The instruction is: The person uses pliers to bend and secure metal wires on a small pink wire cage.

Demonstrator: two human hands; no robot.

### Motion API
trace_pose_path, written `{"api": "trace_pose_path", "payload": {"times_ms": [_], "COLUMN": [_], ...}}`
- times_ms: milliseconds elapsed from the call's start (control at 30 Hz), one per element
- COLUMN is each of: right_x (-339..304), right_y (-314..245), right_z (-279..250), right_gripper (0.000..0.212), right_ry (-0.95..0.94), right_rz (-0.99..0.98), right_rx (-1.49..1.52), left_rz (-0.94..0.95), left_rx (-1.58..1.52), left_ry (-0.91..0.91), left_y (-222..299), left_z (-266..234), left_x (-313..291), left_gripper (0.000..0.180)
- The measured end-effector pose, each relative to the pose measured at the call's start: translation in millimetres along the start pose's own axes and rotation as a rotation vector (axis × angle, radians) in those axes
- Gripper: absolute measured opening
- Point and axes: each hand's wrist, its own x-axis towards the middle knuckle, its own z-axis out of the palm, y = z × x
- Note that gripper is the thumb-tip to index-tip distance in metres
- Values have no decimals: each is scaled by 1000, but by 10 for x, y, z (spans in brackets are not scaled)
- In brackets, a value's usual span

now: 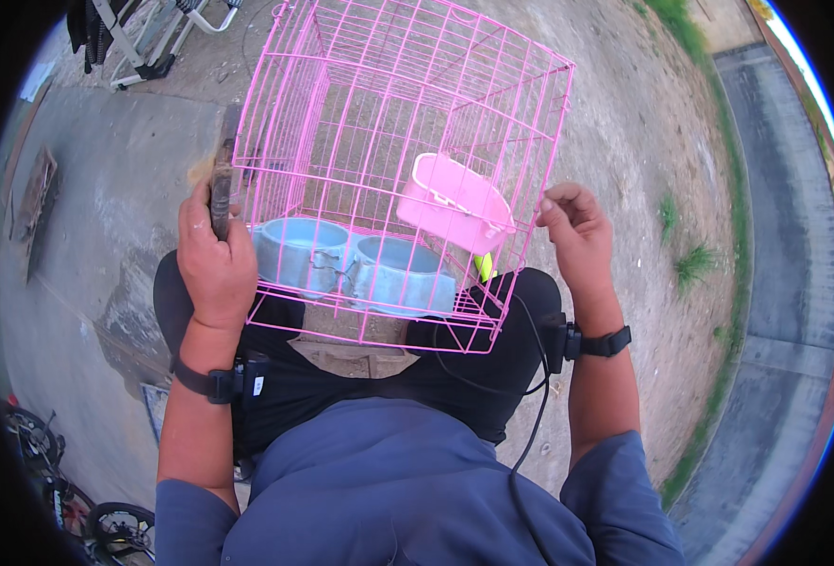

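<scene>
A pink wire cage point(388, 173) stands over my knees. Inside it, two joined light-blue bowls point(403, 288) sit low at the near side, with thin dark wire between them. A pink plastic tub point(450, 212) is fixed at the right wall. My left hand point(214, 259), at the cage's left side, is closed around a dark, worn, elongated tool point(221, 184); its exact kind is unclear. My right hand point(577, 231) has thumb and forefinger pinched at the right edge wire of the cage, the other fingers curled.
A metal folding frame point(143, 47) stands at the far left. Bicycles point(87, 500) are at the lower left. A wooden piece point(38, 212) lies on the concrete. A black cable point(530, 472) runs across my body. Grass tufts point(695, 267) edge a paved strip point(784, 245) on the right.
</scene>
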Motion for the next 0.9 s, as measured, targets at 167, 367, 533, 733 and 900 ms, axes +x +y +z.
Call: {"api": "trace_pose_path", "payload": {"times_ms": [167, 367, 533, 733, 900], "right_x": [-6, -126, -69, -91, 52], "right_y": [358, -22, 275, 896, 985], "right_z": [-284, 4, -31, -204, -55], "right_gripper": [17, 17, 16, 23, 32], "right_ry": [10, 59, 78, -66, -360], "right_rz": [252, -397, -217, 497, 730], "right_rx": [121, -478, -158, 501, 490], "left_rz": [-61, -66, -59, -98, -142], "left_rx": [-39, -2, -47, -48, -50], "left_ry": [-40, -49, -20, -62, -79], "left_y": [-23, -27, 2, -7, 22], "left_z": [27, -13, 26, 20, 17], "left_x": [-7, 0, 18, 29, 18], "left_gripper": [47, 47, 48, 47, 47]}}
